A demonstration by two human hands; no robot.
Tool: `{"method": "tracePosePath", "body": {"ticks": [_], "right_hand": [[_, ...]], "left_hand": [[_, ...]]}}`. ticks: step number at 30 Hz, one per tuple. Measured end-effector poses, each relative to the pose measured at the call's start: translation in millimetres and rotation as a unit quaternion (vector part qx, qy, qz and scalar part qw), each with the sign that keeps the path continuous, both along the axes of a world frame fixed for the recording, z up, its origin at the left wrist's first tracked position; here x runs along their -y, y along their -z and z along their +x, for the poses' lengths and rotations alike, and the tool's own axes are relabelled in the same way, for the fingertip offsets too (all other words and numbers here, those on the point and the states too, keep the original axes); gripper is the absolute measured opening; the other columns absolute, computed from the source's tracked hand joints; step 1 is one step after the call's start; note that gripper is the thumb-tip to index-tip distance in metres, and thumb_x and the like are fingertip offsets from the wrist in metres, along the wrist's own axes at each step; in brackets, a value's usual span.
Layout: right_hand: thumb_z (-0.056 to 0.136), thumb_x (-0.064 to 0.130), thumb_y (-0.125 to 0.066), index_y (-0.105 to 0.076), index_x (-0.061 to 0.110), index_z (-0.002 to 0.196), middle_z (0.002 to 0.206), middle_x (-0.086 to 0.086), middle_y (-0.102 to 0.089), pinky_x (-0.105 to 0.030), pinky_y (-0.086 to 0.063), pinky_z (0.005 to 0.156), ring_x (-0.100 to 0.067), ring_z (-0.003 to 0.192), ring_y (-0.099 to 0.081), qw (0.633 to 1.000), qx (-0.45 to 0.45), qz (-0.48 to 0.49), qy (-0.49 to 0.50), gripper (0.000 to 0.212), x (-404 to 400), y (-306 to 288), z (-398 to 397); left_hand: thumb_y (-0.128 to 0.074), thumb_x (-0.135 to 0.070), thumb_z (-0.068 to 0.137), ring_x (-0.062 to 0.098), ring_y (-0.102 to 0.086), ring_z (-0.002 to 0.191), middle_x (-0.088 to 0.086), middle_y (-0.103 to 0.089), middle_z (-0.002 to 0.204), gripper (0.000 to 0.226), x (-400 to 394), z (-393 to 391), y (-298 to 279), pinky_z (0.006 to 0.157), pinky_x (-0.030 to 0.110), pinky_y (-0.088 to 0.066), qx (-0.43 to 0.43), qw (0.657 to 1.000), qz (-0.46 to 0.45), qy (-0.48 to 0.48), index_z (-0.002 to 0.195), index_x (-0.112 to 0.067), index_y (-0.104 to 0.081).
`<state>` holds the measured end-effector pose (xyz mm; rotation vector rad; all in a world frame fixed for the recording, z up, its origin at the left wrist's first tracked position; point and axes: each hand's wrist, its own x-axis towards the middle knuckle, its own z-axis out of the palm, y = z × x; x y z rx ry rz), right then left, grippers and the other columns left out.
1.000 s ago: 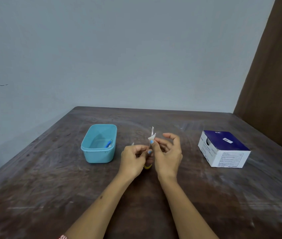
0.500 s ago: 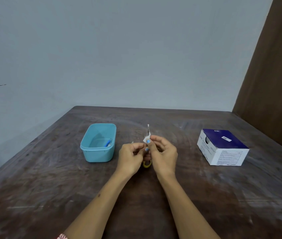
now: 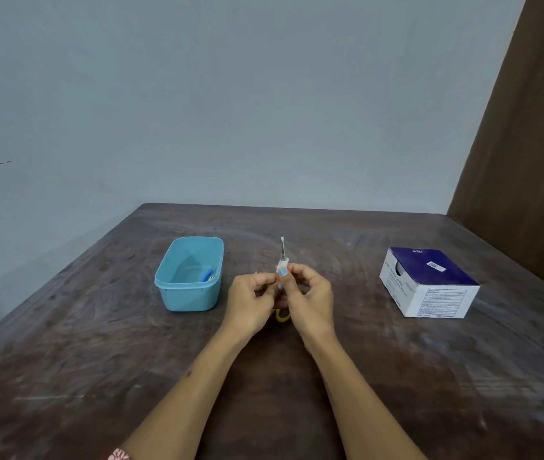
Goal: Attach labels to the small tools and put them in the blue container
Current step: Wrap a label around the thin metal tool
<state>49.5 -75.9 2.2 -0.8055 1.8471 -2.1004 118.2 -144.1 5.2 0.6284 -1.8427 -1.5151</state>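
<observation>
Right hand (image 3: 310, 293) and left hand (image 3: 252, 298) meet above mid-table, both with fingers curled. Right thumb and forefinger pinch a small white paper label (image 3: 281, 267) against the shaft of a small metal tool with a yellow loop handle (image 3: 283, 252); tool stands roughly upright, tip pointing away, yellow loop peeking out below between the palms. Left fingers grip the tool from the other side, exact contact hidden by the knuckles.

Step in hand: labelling, label looks wrapped or nearly wrapped round the shaft. Next move probably calls for pressing the label flat so it sticks, then one hand carrying the tool left, a short reach.

The light blue rectangular plastic container (image 3: 167, 287) sits open just left of the hands on the dark worn wooden table (image 3: 64, 376). It holds a small blue-handled tool (image 3: 207, 273) against the right wall; whether that one carries a label is too small to tell. The white cardboard box with a dark blue top (image 3: 430, 280) stands well apart at right, contents not visible.
</observation>
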Motion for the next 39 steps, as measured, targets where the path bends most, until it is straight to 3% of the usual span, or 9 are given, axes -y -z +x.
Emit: {"method": "tracePosePath", "body": {"ticks": [5, 10, 14, 17, 21, 24, 29, 35, 39], "right_hand": [[0.090, 0.021, -0.060, -0.064, 0.014, 0.100, 0.078, 0.004, -0.066, -0.013, -0.048, 0.048, 0.001, 0.064, -0.063, 0.999, -0.024, -0.016, 0.043, 0.013, -4, -4, -3], [0.091, 0.024, -0.059, -0.064, 0.014, 0.099, 0.088, -0.003, -0.069, -0.033, -0.059, 0.066, -0.015, 0.083, -0.067, 0.997, -0.061, 0.041, 0.009, 0.015, 1, 3, -2], [0.092, 0.026, -0.056, -0.063, 0.014, 0.099, 0.083, -0.002, -0.067, -0.021, -0.054, 0.060, -0.009, 0.069, -0.064, 0.997, -0.053, 0.018, 0.052, 0.015, -1, 1, -4], [0.092, 0.031, -0.055, -0.061, 0.017, 0.102, 0.088, 0.000, -0.066, -0.022, -0.053, 0.063, -0.011, 0.069, -0.064, 0.996, -0.039, 0.010, 0.081, 0.018, -1, 0, -7], [0.092, 0.025, -0.056, -0.063, 0.011, 0.101, 0.077, 0.000, -0.066, -0.016, -0.049, 0.053, 0.000, 0.059, -0.061, 0.998, -0.043, 0.023, 0.045, 0.017, -1, 2, -5], [0.092, 0.023, -0.056, -0.064, 0.009, 0.098, 0.080, -0.005, -0.067, -0.022, -0.054, 0.055, -0.009, 0.066, -0.064, 0.998, -0.057, 0.027, 0.030, 0.017, 0, 3, -3], [0.092, 0.031, -0.056, -0.061, 0.013, 0.097, 0.067, 0.004, -0.062, -0.020, -0.050, 0.054, -0.001, 0.051, -0.057, 0.997, -0.026, -0.004, 0.079, 0.019, -3, -2, -8], [0.091, 0.022, -0.057, -0.064, 0.008, 0.094, 0.076, -0.005, -0.066, -0.022, -0.051, 0.048, -0.010, 0.060, -0.062, 0.999, -0.033, 0.030, 0.017, 0.015, -2, 0, -3], [0.090, 0.032, -0.058, -0.063, 0.012, 0.098, 0.079, -0.004, -0.067, -0.034, -0.057, 0.058, -0.012, 0.065, -0.063, 0.998, -0.022, 0.023, 0.054, 0.021, -2, 2, -7]], "left_hand": [[-0.055, -0.001, 0.090, 0.019, -0.072, 0.079, 0.011, -0.073, 0.092, 0.020, -2, 2, -3, 0.070, 0.026, -0.057, 0.037, 0.999, 0.001, 0.038, 0.101, -0.005, -0.071], [-0.054, -0.001, 0.090, 0.014, -0.071, 0.081, 0.005, -0.074, 0.089, 0.023, -2, 1, -3, 0.074, 0.031, -0.058, 0.024, 0.998, -0.052, -0.036, 0.099, -0.011, -0.072], [-0.054, 0.000, 0.090, 0.017, -0.071, 0.077, 0.010, -0.073, 0.089, 0.021, -4, 4, -8, 0.071, 0.029, -0.058, 0.055, 0.998, -0.015, 0.031, 0.099, -0.006, -0.071], [-0.055, -0.001, 0.090, 0.013, -0.071, 0.074, 0.008, -0.073, 0.090, 0.020, -8, 4, -7, 0.066, 0.022, -0.057, 0.076, 0.995, -0.034, 0.048, 0.101, -0.006, -0.070], [-0.057, 0.000, 0.087, 0.010, -0.070, 0.076, 0.003, -0.074, 0.085, 0.021, -7, 3, -5, 0.082, 0.028, -0.054, 0.065, 0.993, -0.100, -0.016, 0.097, -0.009, -0.073], [-0.055, 0.001, 0.088, 0.016, -0.071, 0.079, 0.008, -0.073, 0.090, 0.021, -4, 4, -6, 0.077, 0.033, -0.058, 0.053, 0.996, -0.065, -0.024, 0.101, -0.006, -0.071], [-0.054, 0.002, 0.089, 0.006, -0.069, 0.064, 0.008, -0.071, 0.086, 0.018, -13, 5, -11, 0.059, 0.015, -0.053, 0.080, 0.995, -0.013, 0.055, 0.100, -0.001, -0.068], [-0.056, 0.001, 0.088, 0.013, -0.070, 0.075, 0.006, -0.073, 0.086, 0.021, -6, 5, -7, 0.070, 0.028, -0.057, 0.059, 0.996, -0.062, -0.028, 0.099, -0.007, -0.072], [-0.053, 0.003, 0.090, 0.009, -0.069, 0.064, 0.008, -0.072, 0.083, 0.018, -9, 6, -10, 0.060, 0.018, -0.054, 0.070, 0.996, 0.014, 0.057, 0.098, -0.002, -0.068]]}}
